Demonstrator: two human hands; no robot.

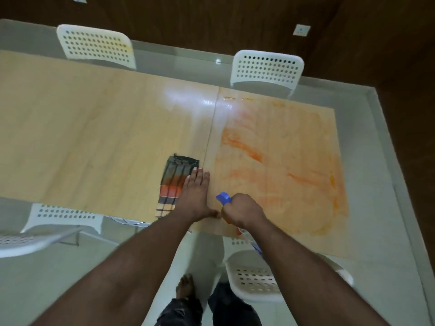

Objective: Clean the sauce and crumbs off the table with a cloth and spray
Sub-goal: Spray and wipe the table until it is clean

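Observation:
A light wooden table (82,128) carries broad orange sauce smears (277,161) over its right half. A checked cloth (173,184) in dark, orange and cream bands lies flat near the front edge, left of the table's seam. My left hand (195,196) rests flat with straight fingers on the cloth's right side. My right hand (242,210) grips a spray bottle whose blue nozzle (223,198) sticks out to the left. The bottle's body is mostly hidden under my wrist.
Two white perforated chairs (267,68) stand at the far side, the other chair (96,44) to the left. Two more chairs (255,276) sit at the near side by my legs, one chair (47,224) at the left. Pale tiled floor surrounds the table.

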